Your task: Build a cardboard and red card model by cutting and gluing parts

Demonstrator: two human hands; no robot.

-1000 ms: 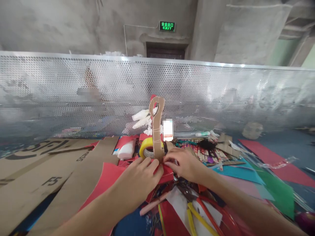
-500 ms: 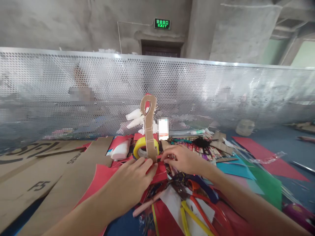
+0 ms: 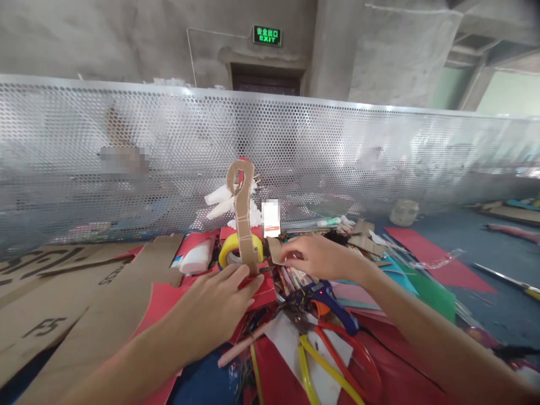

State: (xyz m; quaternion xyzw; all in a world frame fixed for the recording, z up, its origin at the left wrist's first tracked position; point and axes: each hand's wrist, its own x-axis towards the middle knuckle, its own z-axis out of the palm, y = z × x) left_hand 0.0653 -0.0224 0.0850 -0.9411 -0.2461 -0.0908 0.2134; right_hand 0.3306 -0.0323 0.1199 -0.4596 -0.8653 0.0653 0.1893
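Observation:
My left hand (image 3: pixel 221 304) lies over a red cardboard base (image 3: pixel 265 289), its thumb and fingers closed at the foot of an upright brown cardboard strip (image 3: pixel 243 225). The strip has a looped top with red showing in its opening. Behind its lower part stands a roll of yellow tape (image 3: pixel 225 250). To the right, my right hand (image 3: pixel 323 256) has curled fingers, their tips at the edge of a small brown cardboard piece (image 3: pixel 275 250). Its fingertips are partly hidden. White feather-like pieces (image 3: pixel 219 201) stick out behind the strip.
Red-handled pliers (image 3: pixel 337 349), yellow-handled pliers (image 3: pixel 304 371) and a blue glue gun (image 3: pixel 333 306) with a cord lie in front. Large cardboard sheets (image 3: pixel 84 315) cover the left. Coloured paper (image 3: pixel 442 256) and a jar (image 3: pixel 404 212) are at right. A perforated metal screen (image 3: pixel 316 152) stands behind.
My right hand has drawn away from the strip's foot, rightward and slightly back, to the small cardboard piece. My left hand stays at the base. The whole view has shifted a little.

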